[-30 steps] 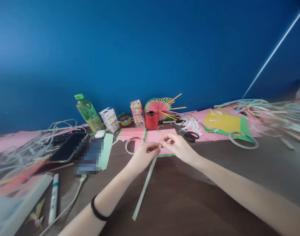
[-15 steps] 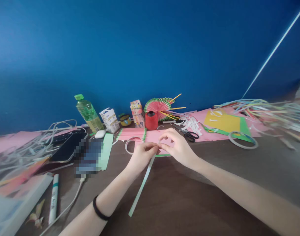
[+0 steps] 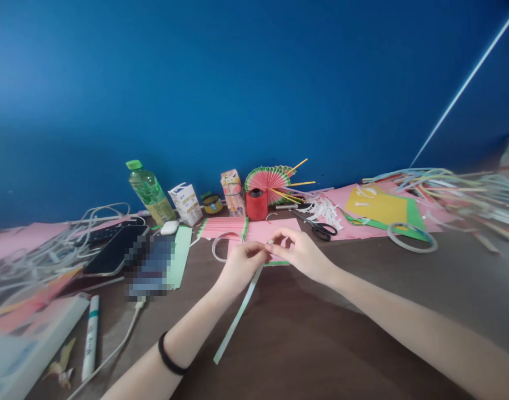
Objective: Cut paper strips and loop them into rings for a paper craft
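Strip tail swung left since earlier frame, free end now lower centre-left. Green paper strip (image 3: 238, 314) pinched at top end by left hand (image 3: 240, 269) and right hand (image 3: 300, 253), frame centre, over pink sheet (image 3: 265, 230). Scissors (image 3: 321, 226) just right of hands; tape ring (image 3: 223, 244) just left.

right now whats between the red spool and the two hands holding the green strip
In the head view, a flat pink paper sheet lies on the table between the red spool and the hands; left hand and right hand pinch the green strip.
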`<state>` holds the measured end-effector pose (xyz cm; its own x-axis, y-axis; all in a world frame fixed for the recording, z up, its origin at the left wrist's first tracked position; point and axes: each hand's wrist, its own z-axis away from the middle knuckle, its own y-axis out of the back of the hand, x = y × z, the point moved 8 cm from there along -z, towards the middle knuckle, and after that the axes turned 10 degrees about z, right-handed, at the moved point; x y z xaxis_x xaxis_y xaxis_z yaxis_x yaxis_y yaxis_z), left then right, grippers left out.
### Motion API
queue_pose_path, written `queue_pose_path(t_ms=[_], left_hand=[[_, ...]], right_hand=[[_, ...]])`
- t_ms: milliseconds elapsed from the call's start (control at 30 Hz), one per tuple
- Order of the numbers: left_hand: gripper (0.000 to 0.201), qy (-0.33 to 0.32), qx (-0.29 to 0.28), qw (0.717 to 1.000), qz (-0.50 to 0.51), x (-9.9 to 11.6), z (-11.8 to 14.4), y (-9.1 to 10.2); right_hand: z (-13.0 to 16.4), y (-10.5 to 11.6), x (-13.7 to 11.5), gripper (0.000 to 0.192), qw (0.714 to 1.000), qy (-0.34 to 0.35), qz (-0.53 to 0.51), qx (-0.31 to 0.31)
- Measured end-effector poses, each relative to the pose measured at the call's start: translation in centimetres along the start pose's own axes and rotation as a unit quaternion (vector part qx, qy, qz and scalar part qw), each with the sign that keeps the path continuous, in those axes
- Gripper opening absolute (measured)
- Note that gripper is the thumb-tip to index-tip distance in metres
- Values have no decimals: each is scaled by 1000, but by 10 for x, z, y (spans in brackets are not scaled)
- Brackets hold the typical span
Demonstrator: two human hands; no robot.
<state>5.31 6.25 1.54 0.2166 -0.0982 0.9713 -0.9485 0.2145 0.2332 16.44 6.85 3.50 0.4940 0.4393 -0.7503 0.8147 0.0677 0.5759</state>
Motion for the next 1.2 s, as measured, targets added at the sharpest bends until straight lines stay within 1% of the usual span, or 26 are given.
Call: queue_pose_path(t_ms=[200, 300, 367, 500, 667, 933, 1067, 1200], left_hand=[[20, 11, 4, 1000, -4, -2, 1, 1], [20, 25, 15, 999, 23, -2, 0, 2], [20, 35, 22, 998, 44, -3, 0, 2], [20, 29, 30, 998, 39, -3, 0, 3], [20, 34, 38, 998, 39, -5, 0, 4], [21, 15, 43, 999, 17, -3, 1, 5], [20, 8, 30, 998, 50, -2, 2, 1], [20, 28, 34, 995, 85, -3, 2, -1]], right_hand=[[1, 0, 2, 9, 1000, -5, -11, 12], [3, 5, 0, 13, 998, 0, -19, 53], [3, 8, -2, 12, 997, 6, -8, 70], [3, 6, -2, 6, 998, 11, 5, 58], [2, 8, 0, 7, 998, -7, -8, 61], [2, 6, -2, 2, 999, 6, 11, 49], [2, 5, -2, 3, 999, -2, -4, 40], [1, 4, 1, 5, 999, -15, -23, 35]])
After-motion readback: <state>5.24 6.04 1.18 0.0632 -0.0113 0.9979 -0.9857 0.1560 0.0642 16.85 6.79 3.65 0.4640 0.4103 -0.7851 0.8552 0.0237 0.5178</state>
